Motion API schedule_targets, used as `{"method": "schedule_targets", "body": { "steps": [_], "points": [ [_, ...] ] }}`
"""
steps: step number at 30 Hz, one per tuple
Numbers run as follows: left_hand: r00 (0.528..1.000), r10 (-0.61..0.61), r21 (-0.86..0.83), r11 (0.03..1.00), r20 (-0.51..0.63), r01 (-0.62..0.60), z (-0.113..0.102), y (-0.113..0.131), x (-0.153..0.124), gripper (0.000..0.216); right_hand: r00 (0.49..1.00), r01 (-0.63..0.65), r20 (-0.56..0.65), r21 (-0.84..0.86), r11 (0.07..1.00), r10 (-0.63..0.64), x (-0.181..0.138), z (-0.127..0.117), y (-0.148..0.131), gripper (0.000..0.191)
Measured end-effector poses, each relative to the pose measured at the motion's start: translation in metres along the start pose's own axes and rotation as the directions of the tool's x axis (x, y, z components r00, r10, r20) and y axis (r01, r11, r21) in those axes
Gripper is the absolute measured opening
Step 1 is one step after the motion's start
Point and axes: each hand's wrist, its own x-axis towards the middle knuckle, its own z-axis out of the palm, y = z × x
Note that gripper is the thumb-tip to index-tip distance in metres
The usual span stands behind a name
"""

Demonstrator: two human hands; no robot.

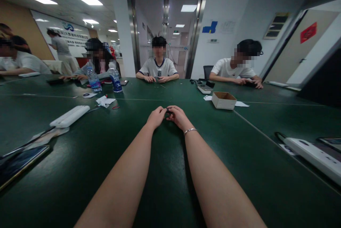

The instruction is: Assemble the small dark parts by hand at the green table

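Over a green tabletop [112, 142], the left hand [156, 118] and right hand [179, 116] pinch a small dark object [168, 110] between them, its details unclear; handling seems under way, the object not yet set down.

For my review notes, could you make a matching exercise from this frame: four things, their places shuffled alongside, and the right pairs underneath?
Things
1. small dark object
2. silver-coloured bracelet
3. open box
4. plastic bottles

Places
A. farther away than the hands, to their right
B. around the wrist of the right hand
C. farther away than the hands, to their left
D. at the fingertips, where the left hand and the right meet

Pairs: 1-D, 2-B, 3-A, 4-C
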Motion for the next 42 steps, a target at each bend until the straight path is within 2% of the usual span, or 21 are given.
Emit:
{"method": "schedule_targets", "body": {
  "steps": [4, 8, 10, 15, 17, 20, 23, 26, 29, 34, 39, 42],
  "points": [
    [1.0, -0.006, -0.006, 1.0, 0.024, 0.006, 0.0, -0.001, 0.0, 0.047, 1.0, 0.01, 0.011, 0.007, 1.0, -0.01, 0.0, -0.001, 0.001, 0.01],
    [1.0, -0.002, -0.004, 1.0, 0.004, 0.002, 0.0, 0.002, -0.002, 0.036, 1.0, 0.005, -0.002, 0.004, 1.0, -0.005, 0.001, -0.001, 0.001, 0.01],
    [1.0, -0.002, 0.012, 1.0, 0.025, 0.001, -0.001, 0.003, -0.002, 0.039, 1.0, -0.004, -0.007, -0.005, 1.0, 0.004, 0.001, -0.001, 0.001, 0.011],
    [0.999, 0.014, 0.007, 1.0, 0.031, -0.014, -0.001, -0.003, 0.003, 0.045, 0.998, -0.056, -0.013, -0.01, 0.998, 0.056, 0.0, 0.001, -0.002, 0.027],
    [1.0, 0.015, -0.007, 1.0, 0.025, -0.015, 0.0, -0.005, 0.004, 0.047, 0.997, -0.076, 0.024, -0.016, 0.997, 0.077, -0.001, 0.002, -0.004, 0.021],
    [1.0, 0.009, -0.029, 1.0, 0.022, -0.009, 0.001, -0.007, 0.004, 0.049, 0.996, -0.061, 0.067, -0.066, 0.996, 0.065, -0.001, 0.003, -0.004, 0.001],
    [1.0, 0.009, -0.033, 0.999, 0.023, -0.008, 0.001, -0.007, 0.004, 0.051, 0.998, -0.03, 0.054, -0.095, 0.995, 0.035, -0.001, 0.002, -0.002, 0.003],
    [1.0, 0.003, -0.042, 0.999, 0.005, -0.002, 0.002, -0.007, 0.004, 0.052, 0.997, -0.028, 0.066, -0.025, 0.999, 0.03, -0.003, 0.0, -0.003, 0.014],
    [1.0, -0.002, -0.054, 0.999, -0.005, 0.001, 0.002, -0.008, 0.004, 0.054, 0.997, -0.038, 0.074, -0.019, 0.999, 0.039, -0.003, 0.0, -0.004, 0.008],
    [1.0, 0.004, -0.051, 0.999, -0.002, -0.004, 0.001, -0.008, 0.005, 0.054, 0.997, -0.033, 0.064, -0.042, 0.999, 0.036, -0.003, 0.0, -0.004, 0.02],
    [1.0, -0.004, -0.051, 0.999, -0.009, 0.004, 0.001, -0.009, 0.005, 0.054, 0.995, -0.039, 0.094, -0.048, 0.998, 0.043, -0.003, 0.001, -0.004, 0.012],
    [1.0, -0.001, -0.049, 0.999, -0.006, 0.001, 0.001, -0.009, 0.005, 0.055, 0.996, -0.048, 0.071, -0.062, 0.997, 0.052, -0.004, 0.002, -0.005, 0.02]
  ]
}}
